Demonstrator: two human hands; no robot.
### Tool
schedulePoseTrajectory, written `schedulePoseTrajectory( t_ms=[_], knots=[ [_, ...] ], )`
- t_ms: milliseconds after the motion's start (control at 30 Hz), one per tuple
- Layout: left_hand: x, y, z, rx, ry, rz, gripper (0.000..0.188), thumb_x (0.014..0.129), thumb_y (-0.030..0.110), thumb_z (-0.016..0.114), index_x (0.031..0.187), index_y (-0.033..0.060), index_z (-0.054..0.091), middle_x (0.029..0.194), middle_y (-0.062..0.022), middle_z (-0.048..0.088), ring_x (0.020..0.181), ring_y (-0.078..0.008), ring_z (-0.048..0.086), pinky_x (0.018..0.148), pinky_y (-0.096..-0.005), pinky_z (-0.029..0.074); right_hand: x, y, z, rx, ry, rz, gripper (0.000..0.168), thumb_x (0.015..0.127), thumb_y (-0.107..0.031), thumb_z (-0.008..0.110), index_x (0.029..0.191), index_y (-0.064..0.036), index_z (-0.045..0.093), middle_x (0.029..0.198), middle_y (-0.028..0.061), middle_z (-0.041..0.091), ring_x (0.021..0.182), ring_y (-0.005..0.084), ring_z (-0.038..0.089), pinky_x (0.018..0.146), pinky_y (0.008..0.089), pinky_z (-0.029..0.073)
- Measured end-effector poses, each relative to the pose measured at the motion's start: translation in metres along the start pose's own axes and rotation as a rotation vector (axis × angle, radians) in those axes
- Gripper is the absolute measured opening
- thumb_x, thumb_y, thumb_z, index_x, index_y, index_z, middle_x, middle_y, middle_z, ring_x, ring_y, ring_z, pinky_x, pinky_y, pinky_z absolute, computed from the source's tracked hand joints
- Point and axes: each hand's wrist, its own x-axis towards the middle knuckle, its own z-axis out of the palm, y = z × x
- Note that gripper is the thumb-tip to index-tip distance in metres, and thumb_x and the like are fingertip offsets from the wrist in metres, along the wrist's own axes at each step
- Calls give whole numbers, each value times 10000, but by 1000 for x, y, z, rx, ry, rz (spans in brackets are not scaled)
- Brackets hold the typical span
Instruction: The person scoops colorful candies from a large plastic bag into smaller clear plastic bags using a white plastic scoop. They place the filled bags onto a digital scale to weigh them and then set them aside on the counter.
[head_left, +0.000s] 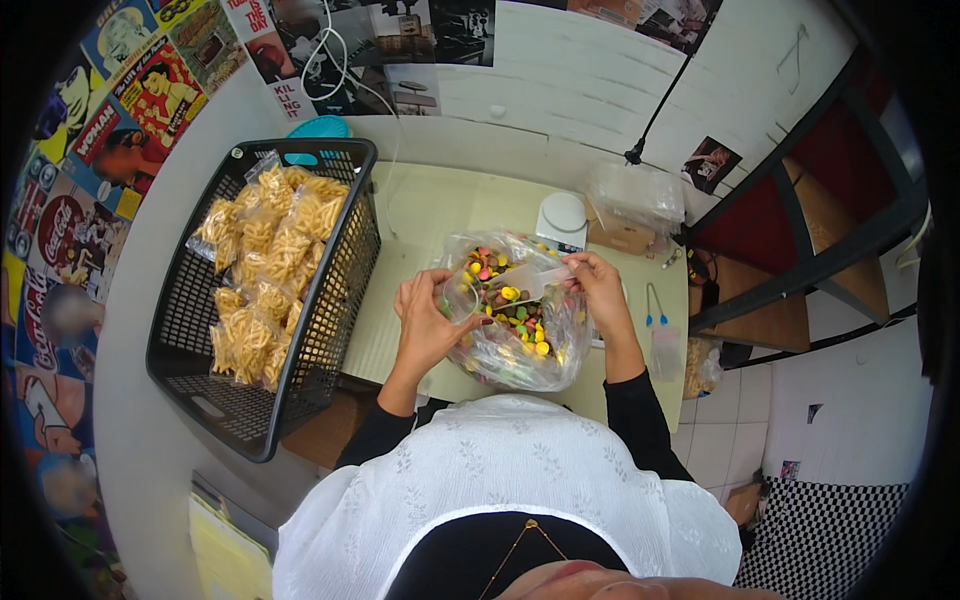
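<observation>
A large clear plastic bag (559, 322) of small yellow, pink, green and brown pieces, apparently sweets, stands open on the table before me. My left hand (427, 322) grips a clear plastic cup (459, 296) at the bag's left side; the cup's contents are hard to make out. In my right hand (596, 277) is the handle of a translucent plastic scoop (529, 283). The scoop's blade points left over the bag's mouth, with a few yellow and brown pieces at it. Cup and scoop are close together above the sweets.
A black plastic basket (360, 247) holding bagged snacks (274, 247) stands to the left. Behind the bag are a white kitchen scale (562, 217) and a cardboard box (619, 231) under clear bags (637, 191). Blue-tipped tongs (656, 306) and a small clear bag (666, 354) lie at right.
</observation>
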Motion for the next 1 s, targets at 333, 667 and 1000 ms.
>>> schedulePoseTrajectory(
  t_ms=[333,667,1000],
  knots=[
    [9,16,4,171,89,116,708,556,269,896,1142,53,563,1046,-59,563,1041,-274,476,960,-399,316,-6,-73,-13,20,27,-175,185,956,-151,576,1039,-3,649,862,63,688,713,101,623,671,242,501],
    [17,28,9,54,66,75,734,572,257,889,1174,29,535,1111,-94,545,1094,-306,453,964,-422,344,-57,-145,55,-622,64,-831,113,911,-43,614,1001,10,656,880,96,696,725,179,641,653,304,507],
    [23,-1,-14,-521,13,-95,684,649,164,873,1213,24,512,1075,-94,552,988,-230,546,869,-357,483,-61,-143,46,-535,189,-784,125,856,13,625,977,-1,654,859,138,655,756,294,635,670,353,508]
  ],
)
